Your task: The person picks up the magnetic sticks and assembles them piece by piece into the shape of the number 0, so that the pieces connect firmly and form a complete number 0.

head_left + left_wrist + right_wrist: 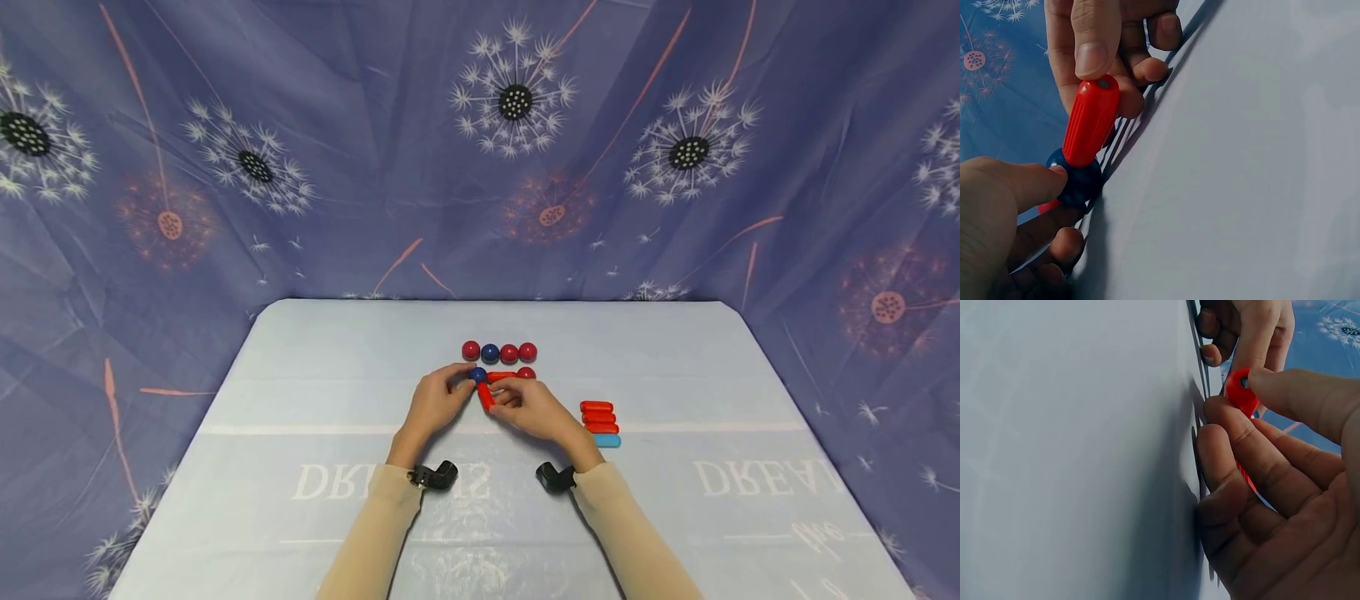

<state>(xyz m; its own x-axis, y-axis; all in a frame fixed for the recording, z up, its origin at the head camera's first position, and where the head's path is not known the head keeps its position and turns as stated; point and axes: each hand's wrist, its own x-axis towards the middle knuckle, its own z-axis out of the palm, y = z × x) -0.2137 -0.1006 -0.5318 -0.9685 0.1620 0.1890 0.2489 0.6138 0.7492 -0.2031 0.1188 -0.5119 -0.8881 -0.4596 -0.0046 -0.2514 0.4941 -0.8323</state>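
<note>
My left hand (pixel 435 402) pinches a blue ball (pixel 478 375) between thumb and fingers. From the near side, my right hand (pixel 538 410) grips one end of a short red rod (pixel 486 397). In the left wrist view the other end of that red rod (pixel 1091 122) meets the blue ball (pixel 1082 183). A second red rod (pixel 501 377) runs rightward from the ball to a red ball (pixel 527 373), partly behind the right hand. In the right wrist view, fingers hide most of the held rod (pixel 1241 394).
Just beyond the hands lies a row of loose balls: a blue one (pixel 490 354) and three red, including the leftmost red ball (pixel 471 350). Right of the right forearm, three red rods (pixel 597 417) lie stacked side by side with a light-blue rod (pixel 607 441). A patterned curtain (pixel 337 208) hangs behind the white-covered table (pixel 300 367).
</note>
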